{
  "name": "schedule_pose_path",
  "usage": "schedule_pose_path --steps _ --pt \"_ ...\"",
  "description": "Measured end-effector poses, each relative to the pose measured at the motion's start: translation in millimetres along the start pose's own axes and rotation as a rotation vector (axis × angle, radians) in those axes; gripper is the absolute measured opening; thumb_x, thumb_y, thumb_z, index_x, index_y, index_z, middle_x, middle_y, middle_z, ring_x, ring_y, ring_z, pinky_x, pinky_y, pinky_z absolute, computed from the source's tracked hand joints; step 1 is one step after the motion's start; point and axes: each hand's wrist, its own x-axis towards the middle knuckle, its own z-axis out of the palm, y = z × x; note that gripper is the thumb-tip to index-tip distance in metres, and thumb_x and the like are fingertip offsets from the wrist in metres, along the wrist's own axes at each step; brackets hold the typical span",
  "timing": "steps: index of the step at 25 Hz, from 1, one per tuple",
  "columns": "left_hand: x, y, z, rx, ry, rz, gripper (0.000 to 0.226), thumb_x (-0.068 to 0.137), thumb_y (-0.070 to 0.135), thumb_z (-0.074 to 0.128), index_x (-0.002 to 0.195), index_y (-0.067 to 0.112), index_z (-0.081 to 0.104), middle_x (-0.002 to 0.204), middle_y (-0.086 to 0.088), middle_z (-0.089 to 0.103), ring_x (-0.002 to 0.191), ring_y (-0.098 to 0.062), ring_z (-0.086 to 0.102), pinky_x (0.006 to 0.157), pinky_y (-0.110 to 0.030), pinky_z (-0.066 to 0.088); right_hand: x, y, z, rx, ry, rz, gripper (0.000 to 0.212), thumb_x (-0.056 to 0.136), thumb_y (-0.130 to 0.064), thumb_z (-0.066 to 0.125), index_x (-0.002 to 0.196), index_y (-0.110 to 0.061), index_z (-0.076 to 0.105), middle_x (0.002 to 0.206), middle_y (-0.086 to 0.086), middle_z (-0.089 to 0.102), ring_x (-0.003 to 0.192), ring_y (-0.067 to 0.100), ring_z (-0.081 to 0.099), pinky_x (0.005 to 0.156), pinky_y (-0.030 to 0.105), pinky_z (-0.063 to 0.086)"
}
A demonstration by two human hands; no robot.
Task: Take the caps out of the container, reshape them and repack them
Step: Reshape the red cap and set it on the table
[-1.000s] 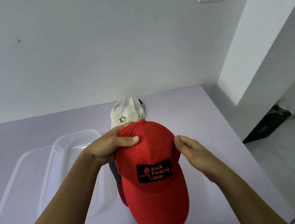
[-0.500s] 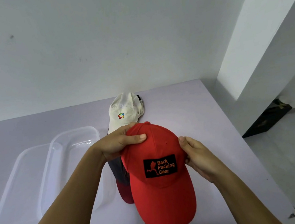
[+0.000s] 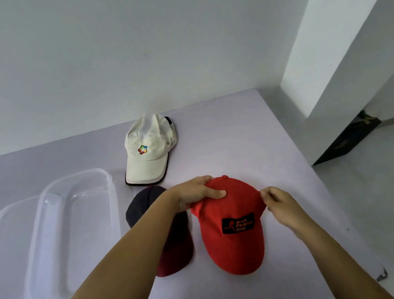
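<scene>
red cloth, light and floppy, was my read on the red cap (image 3: 229,223), which lay on the tabletop (image 3: 253,141). left hand (image 3: 197,192) pinched its crown, right hand (image 3: 281,204) pinched the side (the stiff brim seemed the surer hold).

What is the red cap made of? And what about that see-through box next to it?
The red cap looks like soft matte woven cloth, probably cotton: it dents and wrinkles where the left hand and right hand pinch it, and a dark patch sits on the front. The see-through box looks like clear glossy plastic: the table shows through it and its rim shines.
</scene>
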Motion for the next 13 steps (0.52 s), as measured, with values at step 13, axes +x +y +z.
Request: schedule_pose_path --steps 13 --pt "63 -17 -20 -0.101 0.053 -0.025 0.028 0.076 0.015 0.065 0.104 0.014 0.064 0.100 -0.006 0.070 0.092 -0.019 0.066 0.080 -0.026 0.051 95 -14 18 0.223 -0.419 0.057 0.016 0.092 -0.026 0.057 0.097 -0.017 0.069 0.096 0.003 0.072 0.087 0.015 0.068 0.079 0.024 0.053"
